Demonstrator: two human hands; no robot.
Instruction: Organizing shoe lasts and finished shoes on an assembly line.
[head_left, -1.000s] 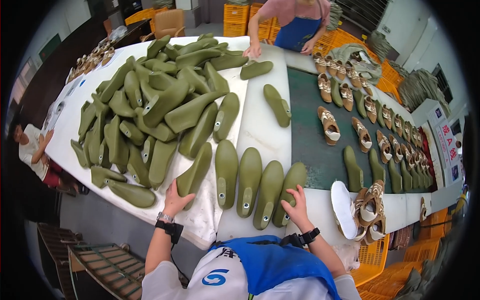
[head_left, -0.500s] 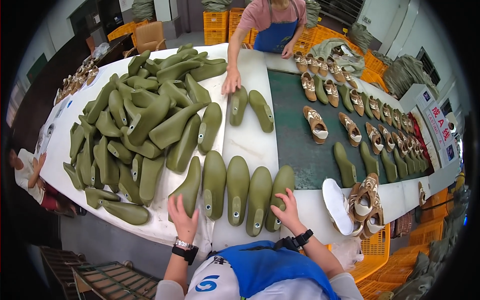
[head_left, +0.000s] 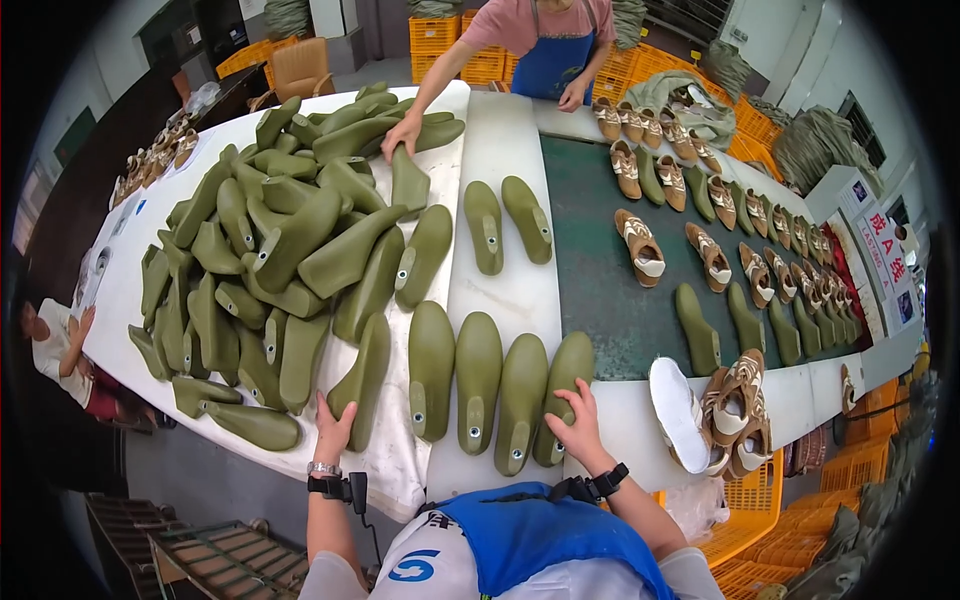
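My left hand (head_left: 334, 432) has its fingers apart at the lower end of an olive-green shoe last (head_left: 364, 376) on the cloth, beside the pile. My right hand (head_left: 578, 428) has its fingers curled over the rightmost last (head_left: 566, 376) of a near row. In that row, three more shoe lasts (head_left: 477, 370) lie side by side between my hands, with metal-ringed holes at their near ends. Across the table, a co-worker's hand (head_left: 403, 135) holds another shoe last (head_left: 410, 183) at the pile's edge.
A large heap of lasts (head_left: 295, 230) covers the left of the table. Two lasts (head_left: 484, 228) lie farther off on the white strip. Brown shoes (head_left: 638, 248) stand in rows on the green surface. A white insole (head_left: 680, 415) leans by stacked shoes at right, near an orange crate (head_left: 752, 505).
My left hand and the last beside it have shifted left, toward the pile. My right hand stays on its last. The co-worker's hand has moved from the two farther lasts to the pile.
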